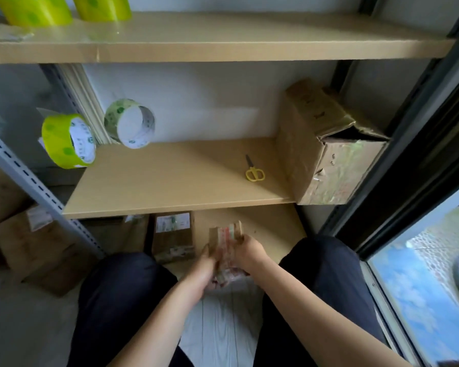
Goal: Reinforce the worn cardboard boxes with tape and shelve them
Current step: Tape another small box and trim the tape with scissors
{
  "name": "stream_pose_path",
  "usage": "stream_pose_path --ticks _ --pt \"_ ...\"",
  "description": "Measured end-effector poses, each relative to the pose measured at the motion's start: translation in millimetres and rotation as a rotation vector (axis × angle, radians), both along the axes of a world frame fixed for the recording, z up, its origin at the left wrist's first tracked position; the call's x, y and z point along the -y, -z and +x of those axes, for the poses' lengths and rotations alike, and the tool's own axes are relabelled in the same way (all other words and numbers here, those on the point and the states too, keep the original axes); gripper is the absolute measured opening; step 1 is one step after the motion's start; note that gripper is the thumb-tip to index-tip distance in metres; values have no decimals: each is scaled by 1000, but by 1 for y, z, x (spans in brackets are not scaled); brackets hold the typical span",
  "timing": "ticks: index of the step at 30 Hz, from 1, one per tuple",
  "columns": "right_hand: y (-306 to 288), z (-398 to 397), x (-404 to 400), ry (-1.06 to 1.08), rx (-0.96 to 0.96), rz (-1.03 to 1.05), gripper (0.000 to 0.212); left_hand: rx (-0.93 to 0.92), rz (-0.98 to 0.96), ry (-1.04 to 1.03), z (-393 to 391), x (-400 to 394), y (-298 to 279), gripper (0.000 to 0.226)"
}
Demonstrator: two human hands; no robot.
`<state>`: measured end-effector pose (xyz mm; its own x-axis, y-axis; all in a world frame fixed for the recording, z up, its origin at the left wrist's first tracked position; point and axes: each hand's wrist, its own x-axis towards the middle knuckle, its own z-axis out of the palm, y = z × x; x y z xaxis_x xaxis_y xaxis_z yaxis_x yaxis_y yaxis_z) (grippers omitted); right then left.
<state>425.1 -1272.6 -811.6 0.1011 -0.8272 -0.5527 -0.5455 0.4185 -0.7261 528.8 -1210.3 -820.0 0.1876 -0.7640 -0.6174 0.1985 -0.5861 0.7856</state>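
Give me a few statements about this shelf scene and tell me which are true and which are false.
1. The scissors lie on the middle shelf. True.
2. Both hands hold a small box low between the knees. True: the left hand and the right hand grip it.
3. The big box sits at the left end of the middle shelf. False: it sits at the right end.
4. The scissors have red handles. False: they are yellow.
5. Two tape rolls stand at the left end of the middle shelf. True.
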Motion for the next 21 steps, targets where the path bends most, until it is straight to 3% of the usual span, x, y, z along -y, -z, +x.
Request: stream_pose_path --ticks 5,9,10,14,17,21 --pt "50 0 14 48 4 169 41 47 10 63 -7 20 51 41" --pt "104 -1 36 121 -84 239 81 145 56 65 3 55 99 61" --pt "117 0 39 143 -52 296 82 171 65 56 7 65 115 65" --pt "165 6 67 192 68 358 46 302 102 61 19 103 174 57" --pt "191 18 94 115 76 254 41 331 105 44 27 123 209 48" --pt "227 45 130 223 327 285 30 486 28 25 42 150 236 63"
